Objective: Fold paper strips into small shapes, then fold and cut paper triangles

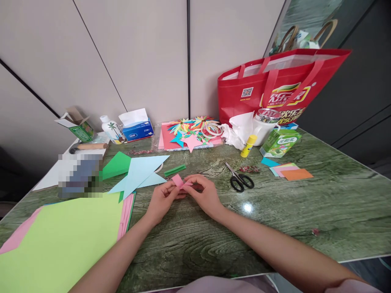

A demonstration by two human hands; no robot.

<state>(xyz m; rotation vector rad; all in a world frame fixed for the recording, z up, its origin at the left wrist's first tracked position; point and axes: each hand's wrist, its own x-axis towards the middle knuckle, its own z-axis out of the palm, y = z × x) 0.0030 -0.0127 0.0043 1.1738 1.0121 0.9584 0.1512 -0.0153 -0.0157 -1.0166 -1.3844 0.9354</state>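
Between both hands, a little above the table, is a small piece of folded pink paper (177,180). My left hand (163,198) pinches its left side between thumb and fingers. Closed on the right side of the same paper is my right hand (205,194), thumb in front; the fingertips partly cover the folds. A folded green paper strip (174,170) lies just beyond the hands. To their right rest scissors (238,178) with black handles, blades slightly apart. Pale blue cut paper pieces (142,171) overlap a green piece (117,165) to the left.
Large yellow-green sheets (70,236) cover the front left. Colourful folded paper stars (195,128) lie at the back near a blue tissue box (139,130). A glue stick (249,145), white mug (263,129), green carton (280,142), small paper cards (296,174) and red bag (241,95) stand right.
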